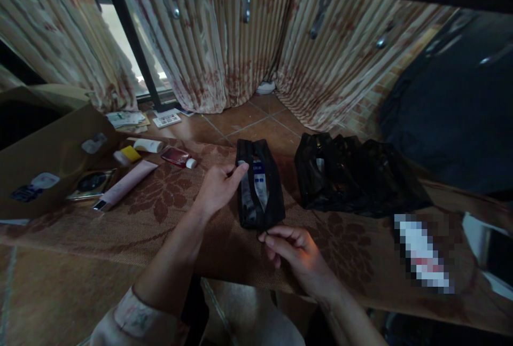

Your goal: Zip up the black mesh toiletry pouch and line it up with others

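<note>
A black see-through zip pouch (276, 191) lies in front of me, its top parted along the middle. Through the gap shows a white and blue packet (260, 181). My left hand (220, 186) grips the pouch's left side, thumb over the upper edge and the other fingers partly hidden. At the near end, my right hand (290, 247) is closed, thumb and forefinger pinching a small dark tab at the pouch's end; whether it is the zip pull I cannot tell.
Several filled black pouches (356, 175) stand in a row to the right. Leftward lie a pink tube (130, 183), a red bottle (175, 157), a white tube (148, 146), a yellow-capped jar (126, 155) and a cardboard box (52, 143). A patterned cloth (160, 228) covers the table.
</note>
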Available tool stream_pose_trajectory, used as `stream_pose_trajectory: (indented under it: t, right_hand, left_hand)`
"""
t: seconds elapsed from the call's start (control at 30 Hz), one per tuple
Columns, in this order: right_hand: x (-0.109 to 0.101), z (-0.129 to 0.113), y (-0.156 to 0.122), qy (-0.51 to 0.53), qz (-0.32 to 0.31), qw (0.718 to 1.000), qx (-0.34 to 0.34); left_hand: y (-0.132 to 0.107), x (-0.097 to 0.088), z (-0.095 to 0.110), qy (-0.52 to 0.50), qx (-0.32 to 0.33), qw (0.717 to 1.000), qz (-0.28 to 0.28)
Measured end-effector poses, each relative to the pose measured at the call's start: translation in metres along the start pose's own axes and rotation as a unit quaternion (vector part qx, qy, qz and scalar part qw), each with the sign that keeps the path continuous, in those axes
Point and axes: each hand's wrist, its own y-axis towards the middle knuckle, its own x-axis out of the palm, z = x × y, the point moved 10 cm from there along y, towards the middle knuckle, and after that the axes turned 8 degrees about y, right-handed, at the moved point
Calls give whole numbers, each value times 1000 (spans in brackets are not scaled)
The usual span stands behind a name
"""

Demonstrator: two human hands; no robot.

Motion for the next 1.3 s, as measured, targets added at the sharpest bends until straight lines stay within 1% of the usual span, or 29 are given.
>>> stream_pose_trajectory:
  t: [0.13, 0.27, 0.43, 0.57, 0.7, 0.9, 1.07, 1.17, 1.23, 1.3]
  right_hand:
    - [3, -5, -1, 7, 4, 1000, -12]
    - [3, -4, 0, 11, 8, 1000, -18]
    - [0, -3, 0, 21, 37, 999, -17]
    - [3, -12, -5, 14, 58, 998, -33]
    - [5, -21, -8, 7, 75, 996, -57]
    - [7, -24, -8, 5, 86, 994, -62]
    - [10, -27, -9, 2, 77, 995, -67]
    - [10, -31, -8, -20, 65, 995, -73]
    - [8, -35, -8, -44, 57, 993, -91]
    - [2, -42, -9, -56, 64, 989, -122]
  left_hand:
    - [0, 1, 3, -8, 8, 1000, 1]
    - [-1, 1, 4, -16, 14, 1000, 4]
    - [-2, 4, 3, -11, 1, 1000, -10]
    - [-3, 7, 3, -16, -6, 1000, -17]
    - [-4, 8, 4, -14, 1, 1000, -16]
    - [-5, 12, 5, -30, 5, 999, -26]
    - [-5, 12, 4, -28, 10, 999, -26]
    - [-5, 11, 5, -27, 8, 999, -31]
    - [-6, 10, 6, -24, 5, 999, -33]
    - [-6, 9, 7, -22, 1, 999, -32]
